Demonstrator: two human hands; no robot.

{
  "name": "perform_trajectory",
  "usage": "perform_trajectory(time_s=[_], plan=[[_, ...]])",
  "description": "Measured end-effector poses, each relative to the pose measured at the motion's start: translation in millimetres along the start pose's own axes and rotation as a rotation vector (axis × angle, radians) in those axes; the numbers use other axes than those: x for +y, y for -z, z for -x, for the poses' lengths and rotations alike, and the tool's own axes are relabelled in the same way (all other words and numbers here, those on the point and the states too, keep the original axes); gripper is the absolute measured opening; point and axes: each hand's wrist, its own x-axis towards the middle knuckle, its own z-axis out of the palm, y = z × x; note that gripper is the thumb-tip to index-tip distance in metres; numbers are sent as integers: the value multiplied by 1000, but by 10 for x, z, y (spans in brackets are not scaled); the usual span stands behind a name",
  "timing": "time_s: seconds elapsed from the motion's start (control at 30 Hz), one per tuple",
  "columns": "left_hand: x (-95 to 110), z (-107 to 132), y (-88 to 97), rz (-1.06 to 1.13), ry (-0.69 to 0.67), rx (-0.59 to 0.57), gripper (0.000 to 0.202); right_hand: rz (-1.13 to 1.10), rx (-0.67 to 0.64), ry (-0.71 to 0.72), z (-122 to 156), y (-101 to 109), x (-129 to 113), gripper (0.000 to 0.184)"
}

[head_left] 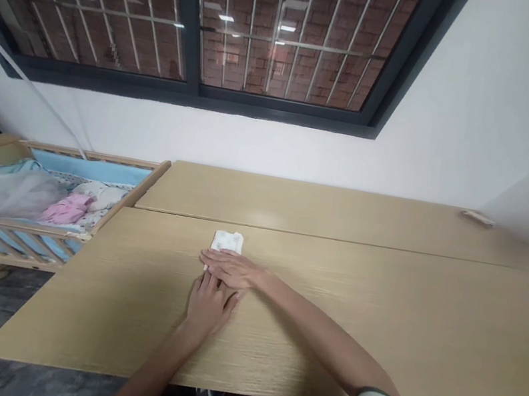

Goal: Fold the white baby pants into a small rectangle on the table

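Observation:
A small white folded cloth (227, 240), perhaps a tissue or wipe, lies flat on the wooden table (352, 307). Across its lower part rests my right hand (232, 268), palm down with the fingers stretched out to the left. My left hand (209, 300) is just below, flat on the near edge of the cloth, its fingertips meeting the right hand and the thumb spread to the side. Both hands cover the cloth's lower half, so its full size is hidden.
At the left stands a wooden crib (128, 209) with blue lining, holding a pink cloth (67, 208) and bedding. A small pale object (477, 218) lies at the table's far right. Behind rises a white wall (273, 149) under a barred window (279, 109).

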Motion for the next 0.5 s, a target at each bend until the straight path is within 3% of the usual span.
perform_trajectory(time_s=[0.3,0.43,0.5], plan=[[29,-7,-25,-41,2,56,65,117,83,-73,-229,293,708,51],[-15,-55,44,-30,-8,36,63,178,83,-164,-250,277,808,58],[-107,-131,138,-6,21,24,54,201,161,-206,-217,230,756,59]])
